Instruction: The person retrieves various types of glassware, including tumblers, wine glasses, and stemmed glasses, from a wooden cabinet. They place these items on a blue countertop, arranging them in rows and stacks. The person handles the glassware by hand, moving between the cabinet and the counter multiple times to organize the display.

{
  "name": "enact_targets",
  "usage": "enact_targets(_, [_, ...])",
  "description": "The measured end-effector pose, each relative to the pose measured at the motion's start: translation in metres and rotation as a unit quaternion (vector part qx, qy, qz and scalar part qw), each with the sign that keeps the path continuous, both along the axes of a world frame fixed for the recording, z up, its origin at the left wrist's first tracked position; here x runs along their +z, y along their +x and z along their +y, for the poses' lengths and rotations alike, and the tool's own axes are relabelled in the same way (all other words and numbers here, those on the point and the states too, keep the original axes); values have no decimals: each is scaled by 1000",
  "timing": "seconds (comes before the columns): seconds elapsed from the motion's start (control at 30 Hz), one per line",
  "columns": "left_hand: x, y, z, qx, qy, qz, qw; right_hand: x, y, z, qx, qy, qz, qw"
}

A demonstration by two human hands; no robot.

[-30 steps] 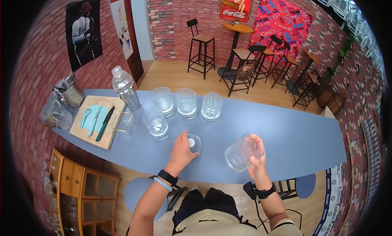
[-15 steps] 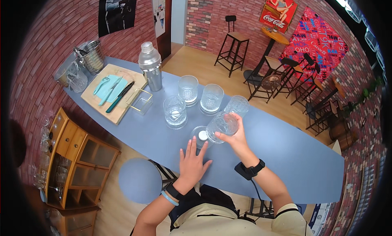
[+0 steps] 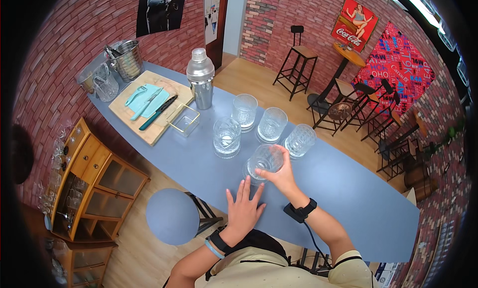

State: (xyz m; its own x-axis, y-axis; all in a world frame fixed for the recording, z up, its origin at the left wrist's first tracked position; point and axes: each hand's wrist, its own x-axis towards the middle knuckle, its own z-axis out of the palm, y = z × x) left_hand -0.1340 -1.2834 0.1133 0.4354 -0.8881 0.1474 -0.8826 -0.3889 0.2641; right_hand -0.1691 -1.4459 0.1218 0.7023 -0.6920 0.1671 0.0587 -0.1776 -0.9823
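My right hand (image 3: pixel 280 172) grips a clear cut-glass tumbler (image 3: pixel 265 159) by its side, thumb in front and fingers behind. The tumbler stands over a round clear coaster (image 3: pixel 247 174), now mostly hidden; whether it touches the coaster, I cannot tell. Just in front of the coaster, my left hand (image 3: pixel 244 208) is spread open and holds nothing, its fingertips near the tumbler's base. Several similar tumblers stand beyond: one at the left (image 3: pixel 227 137), two behind (image 3: pixel 244 112) (image 3: pixel 272 125), and one to the right (image 3: pixel 300 140).
A metal shaker (image 3: pixel 200 81) stands past a gold-rimmed square glass dish (image 3: pixel 184 122). Farther left, a wooden board (image 3: pixel 152 131) bears a turquoise mat and knives, near a glass jug (image 3: pixel 105 83) and an ice bucket (image 3: pixel 128 61). A round stool (image 3: pixel 172 216) sits by the counter's near edge.
My right hand has brought the tumbler left and over the coaster, upright now after being tilted. My left hand stays spread beside it. The whole view has shifted slightly.
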Motion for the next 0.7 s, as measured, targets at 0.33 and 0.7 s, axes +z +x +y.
enact_targets(0.33, [-11, -17, -1, 30, 4, 10, 999, 5, -2, 19, -10, -89, 70, 993])
enact_targets(0.7, [-12, -21, -4, 15, -4, 27, 1000, 10, -13, 30, -27, -145, 101, 984])
